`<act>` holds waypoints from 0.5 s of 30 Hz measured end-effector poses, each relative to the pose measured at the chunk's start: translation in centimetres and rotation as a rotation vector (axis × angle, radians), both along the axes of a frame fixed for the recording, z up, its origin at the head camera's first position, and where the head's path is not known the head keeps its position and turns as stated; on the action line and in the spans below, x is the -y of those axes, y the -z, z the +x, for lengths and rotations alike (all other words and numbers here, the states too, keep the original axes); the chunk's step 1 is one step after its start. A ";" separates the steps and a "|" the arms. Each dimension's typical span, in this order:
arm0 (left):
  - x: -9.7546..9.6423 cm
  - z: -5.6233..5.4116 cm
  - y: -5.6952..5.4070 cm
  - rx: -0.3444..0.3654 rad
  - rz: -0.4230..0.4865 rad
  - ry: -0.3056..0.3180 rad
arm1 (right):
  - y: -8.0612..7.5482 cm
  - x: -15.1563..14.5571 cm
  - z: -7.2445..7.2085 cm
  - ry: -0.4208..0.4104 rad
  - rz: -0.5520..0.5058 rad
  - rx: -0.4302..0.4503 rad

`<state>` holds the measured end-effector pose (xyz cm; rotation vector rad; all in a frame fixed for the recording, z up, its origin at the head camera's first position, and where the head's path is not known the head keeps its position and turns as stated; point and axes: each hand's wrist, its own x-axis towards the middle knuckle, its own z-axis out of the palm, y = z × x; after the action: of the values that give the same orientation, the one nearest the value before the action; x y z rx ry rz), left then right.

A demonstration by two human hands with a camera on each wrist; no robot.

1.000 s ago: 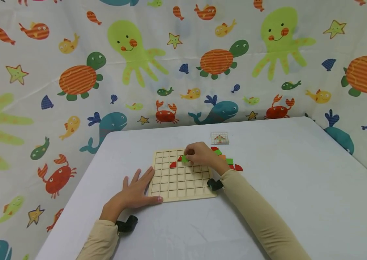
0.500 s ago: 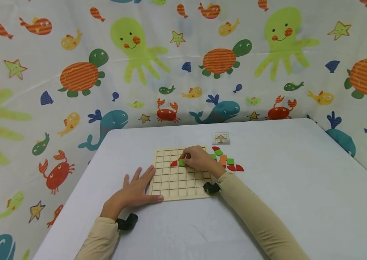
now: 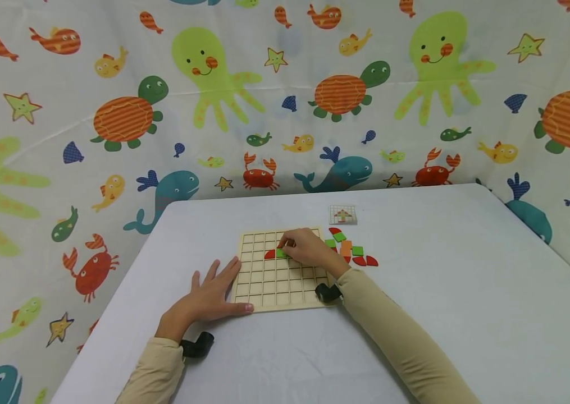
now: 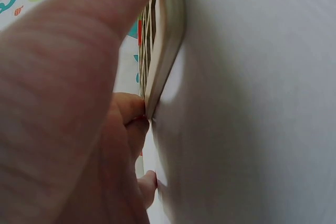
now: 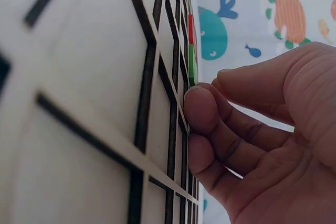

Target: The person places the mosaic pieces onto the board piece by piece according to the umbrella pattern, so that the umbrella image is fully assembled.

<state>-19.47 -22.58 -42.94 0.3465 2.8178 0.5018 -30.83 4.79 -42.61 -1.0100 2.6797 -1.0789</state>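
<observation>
In the head view, a light wooden grid board (image 3: 269,286) lies on the white table. My left hand (image 3: 211,294) is spread along its left edge, thumb at the near-left corner and fingertips at the side. My right hand (image 3: 307,247) reaches over the board's far half, its bent fingers and thumb at the right side of a green square tile (image 3: 280,253). This tile lies beside a red quarter-round tile (image 3: 270,255), and the fingers cover part of it. The right wrist view shows the fingertips (image 5: 201,107) low against the grid, at the end of the green tile.
Right of the board are loose pieces: green squares (image 3: 358,250), an orange piece (image 3: 346,247) and red rounded pieces (image 3: 372,261). A small pattern card (image 3: 342,214) lies behind them. A curtain with sea animals (image 3: 274,101) hangs past the table's far edge.
The right hand has moved slightly left and nearer with the green tile, which now sits right beside the red quarter-round tile. The left hand stays in place on the board's edge.
</observation>
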 end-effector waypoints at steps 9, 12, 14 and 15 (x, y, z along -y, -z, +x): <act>0.2 -0.1 0.0 -0.007 -0.004 0.002 | -0.6 -0.1 0.2 0.000 -0.002 -0.006; 0.1 0.0 -0.1 0.005 -0.003 -0.001 | -1.0 -0.5 0.2 0.001 -0.014 -0.002; 0.0 0.0 -0.2 0.010 -0.001 -0.003 | -1.4 -0.9 0.1 0.011 -0.026 0.005; 0.0 0.0 -0.2 0.009 0.001 -0.004 | -1.7 -1.1 0.1 0.015 -0.032 0.003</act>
<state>-19.52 -22.57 -42.73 0.3380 2.8101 0.5038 -30.76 5.89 -40.94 -0.9945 2.6807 -1.1285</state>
